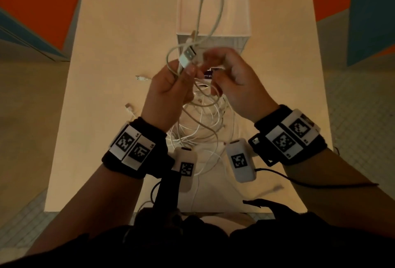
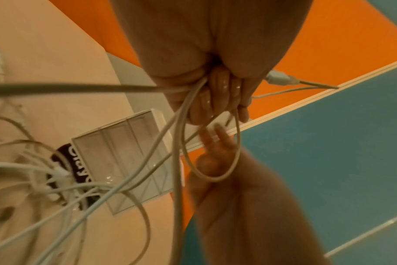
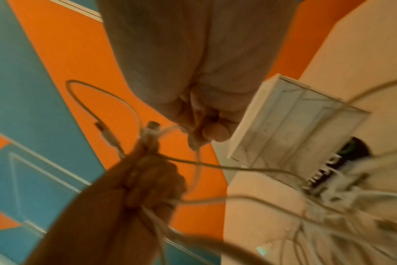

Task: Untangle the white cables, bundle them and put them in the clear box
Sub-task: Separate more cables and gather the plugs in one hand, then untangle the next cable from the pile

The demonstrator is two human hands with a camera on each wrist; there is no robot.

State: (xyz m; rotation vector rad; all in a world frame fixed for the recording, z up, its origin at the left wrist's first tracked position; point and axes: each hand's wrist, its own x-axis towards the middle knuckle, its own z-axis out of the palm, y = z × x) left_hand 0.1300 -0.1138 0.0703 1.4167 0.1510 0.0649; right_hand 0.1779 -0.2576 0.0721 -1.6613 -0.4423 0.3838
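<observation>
Both hands are raised over the table with white cables between them. My left hand (image 1: 186, 71) grips a cable just below its USB plug (image 1: 188, 54), fingers curled round several strands (image 2: 215, 96). My right hand (image 1: 205, 62) is curled too and pinches a thin strand (image 3: 204, 125) close beside the left. A long loop (image 1: 213, 0) of cable rises past the top of the head view. The tangled white cables (image 1: 201, 126) lie on the table under my wrists. The clear box (image 1: 213, 17) stands just beyond the hands; what it holds cannot be made out.
Two loose cable ends (image 1: 141, 78) (image 1: 128, 108) lie on the table (image 1: 106, 54) to the left of my hands. A dark printed card (image 1: 210, 74) sits in front of the box. Orange and blue panels surround the table. Black wrist-device leads hang near the front edge.
</observation>
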